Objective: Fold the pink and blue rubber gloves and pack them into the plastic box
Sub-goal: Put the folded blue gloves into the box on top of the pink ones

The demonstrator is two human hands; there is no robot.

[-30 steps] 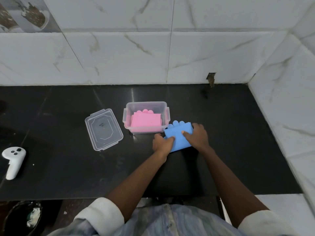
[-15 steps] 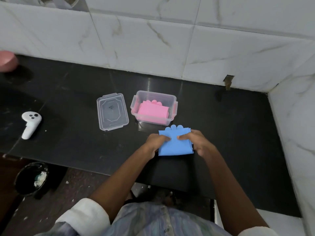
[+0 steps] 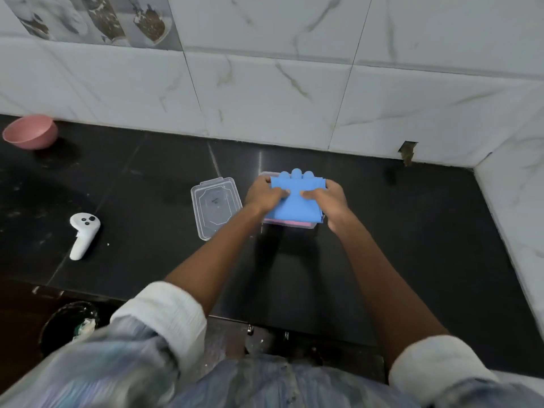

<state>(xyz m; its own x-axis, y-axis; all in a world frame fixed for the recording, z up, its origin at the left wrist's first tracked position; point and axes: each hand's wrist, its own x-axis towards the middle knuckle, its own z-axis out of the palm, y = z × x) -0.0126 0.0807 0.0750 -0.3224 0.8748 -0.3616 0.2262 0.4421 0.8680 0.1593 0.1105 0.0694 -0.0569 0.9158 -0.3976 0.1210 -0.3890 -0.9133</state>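
Over black counter (image 3: 412,231), folded blue glove (image 3: 294,201), rounded fingertips toward wall.

Lighting: even, diffuse, cool-white; source not in view. White marble wall tiles (image 3: 265,92) are bright without blown highlights. Black countertop (image 3: 412,231) is dark and glossy, with a thin vertical streak of glare just behind the plastic box (image 3: 290,226). A soft shadow falls on the countertop directly in front of the box, under the forearms.

Sharpness: box area moderately sharp. Strong motion blur on the rolled white sleeve (image 3: 164,319) and clothing at the bottom, nearest the camera.

Distortion: wide-angle; tile joints far from the box lean outward.
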